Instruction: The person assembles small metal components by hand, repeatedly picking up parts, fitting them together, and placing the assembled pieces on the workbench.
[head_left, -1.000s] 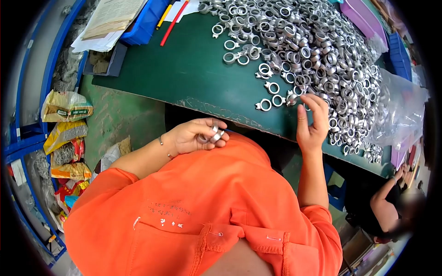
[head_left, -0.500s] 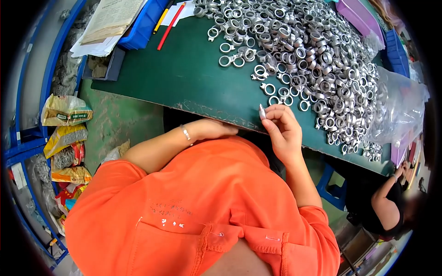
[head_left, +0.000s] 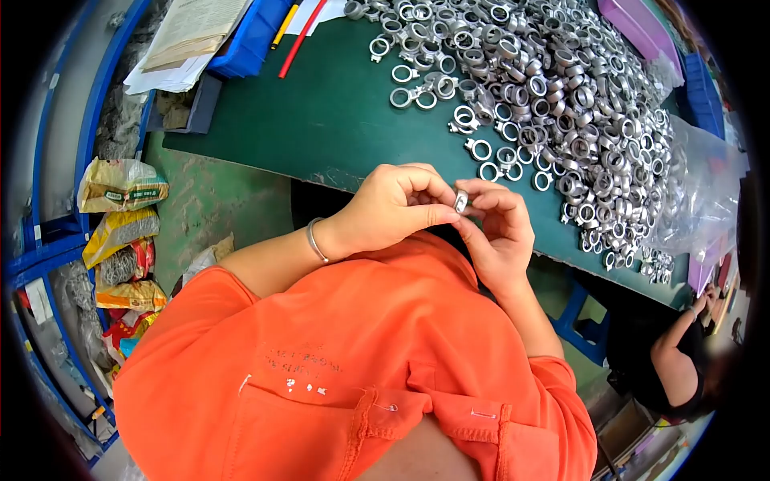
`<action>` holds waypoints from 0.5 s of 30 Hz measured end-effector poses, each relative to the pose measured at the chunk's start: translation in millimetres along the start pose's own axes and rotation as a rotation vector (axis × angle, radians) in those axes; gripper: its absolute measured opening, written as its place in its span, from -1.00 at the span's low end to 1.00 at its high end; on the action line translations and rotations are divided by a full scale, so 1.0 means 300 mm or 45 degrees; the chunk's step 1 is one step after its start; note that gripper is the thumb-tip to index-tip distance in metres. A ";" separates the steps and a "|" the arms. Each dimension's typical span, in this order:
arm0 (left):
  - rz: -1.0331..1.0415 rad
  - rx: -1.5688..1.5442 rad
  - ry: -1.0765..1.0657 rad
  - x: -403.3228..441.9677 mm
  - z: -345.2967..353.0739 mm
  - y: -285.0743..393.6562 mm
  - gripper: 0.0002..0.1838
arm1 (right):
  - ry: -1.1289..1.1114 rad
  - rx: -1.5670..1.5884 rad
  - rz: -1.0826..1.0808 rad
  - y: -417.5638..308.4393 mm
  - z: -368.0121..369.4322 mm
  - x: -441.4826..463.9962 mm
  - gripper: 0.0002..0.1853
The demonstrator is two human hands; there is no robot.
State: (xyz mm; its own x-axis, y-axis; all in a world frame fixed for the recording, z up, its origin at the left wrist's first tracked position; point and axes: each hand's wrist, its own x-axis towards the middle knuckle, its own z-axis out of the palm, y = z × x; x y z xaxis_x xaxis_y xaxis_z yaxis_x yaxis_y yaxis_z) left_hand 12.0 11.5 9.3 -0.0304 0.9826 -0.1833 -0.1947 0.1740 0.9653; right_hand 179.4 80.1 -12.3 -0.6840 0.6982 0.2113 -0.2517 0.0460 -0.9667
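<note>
Between the fingertips of both hands is a small silver metal ring (head_left: 460,201), held edge-on just over the table's front edge. My left hand (head_left: 389,202), with a bangle on its wrist, is closed, its thumb and forefinger at the ring's left side. From the other side my right hand (head_left: 500,232) pinches the ring, its other fingers curled. Fingers cover part of the ring. Beyond my right hand, a large heap of similar metal rings (head_left: 577,120) with small side lugs spreads over the green table (head_left: 297,120).
A blue bin (head_left: 245,52) with papers (head_left: 188,36), a red pencil (head_left: 301,40) and a yellow one (head_left: 283,26) lie at the back left. Clear plastic bags (head_left: 702,184) are on the right. Another person (head_left: 662,353) sits at the lower right. Sacks (head_left: 120,188) stand at the left shelf.
My left hand has come up from below the table edge to the ring beside my right hand. The ring has turned a little in the fingers. The view has shifted slightly.
</note>
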 end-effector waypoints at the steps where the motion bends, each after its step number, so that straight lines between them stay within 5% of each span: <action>1: 0.129 0.140 -0.029 0.000 0.003 -0.007 -0.90 | 0.062 0.067 0.061 -0.007 0.006 0.002 -0.71; 8: 0.088 0.216 -0.006 -0.014 0.001 0.007 -0.92 | 0.148 0.248 0.513 -0.022 -0.028 0.016 -0.77; 15: -0.001 -0.069 0.018 -0.019 0.014 -0.002 -0.92 | 0.016 0.331 0.546 -0.015 -0.009 0.015 -0.74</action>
State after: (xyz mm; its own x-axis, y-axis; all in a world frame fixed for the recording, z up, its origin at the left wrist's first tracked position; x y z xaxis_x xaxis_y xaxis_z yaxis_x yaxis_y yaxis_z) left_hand 16.4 5.9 10.7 -0.0442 0.9814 -0.1867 -0.2472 0.1703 0.9539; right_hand 179.2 85.0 -7.5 -0.7556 0.6235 -0.2006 -0.1127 -0.4255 -0.8979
